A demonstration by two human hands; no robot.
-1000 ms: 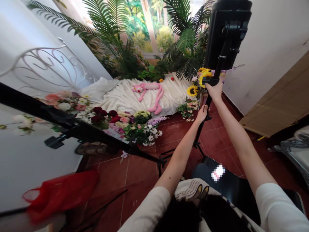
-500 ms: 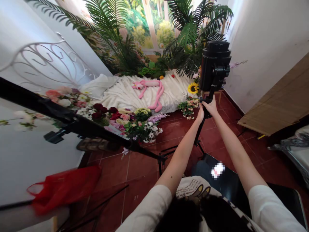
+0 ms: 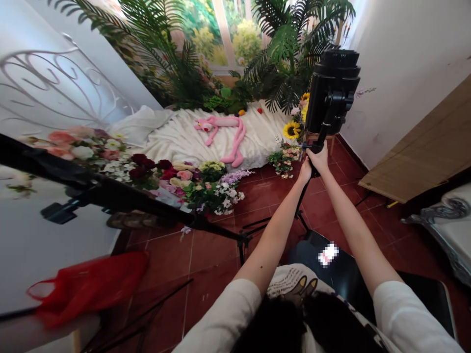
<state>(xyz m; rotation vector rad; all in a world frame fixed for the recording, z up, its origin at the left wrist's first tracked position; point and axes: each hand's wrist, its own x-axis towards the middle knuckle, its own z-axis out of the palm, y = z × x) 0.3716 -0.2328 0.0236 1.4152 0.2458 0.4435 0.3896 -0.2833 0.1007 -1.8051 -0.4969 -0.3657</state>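
Note:
A black studio light [image 3: 329,93] stands at the right on top of a black light stand [image 3: 302,197]. My left hand [image 3: 305,170] is wrapped round the upper pole of that stand, from the left side. Slightly higher, my right hand [image 3: 319,158] grips the same stand just beneath the light's mount, close to a small black knob [image 3: 306,146]. Both arms reach forward and the hands nearly touch. The fingers on the far side of the pole are hidden. The light is tilted slightly to the right.
Another black stand [image 3: 147,206] slants across the left. Behind lie a white blanket [image 3: 176,135], a pink plush toy [image 3: 228,122], flowers [image 3: 187,184] and palm leaves [image 3: 287,44]. A red bag [image 3: 91,284] is at lower left, a wooden panel [image 3: 415,152] at right.
The view has shifted slightly, so the room and the left stand appear further left. The studio light sits a little higher in view. Both hands keep their hold on the light stand.

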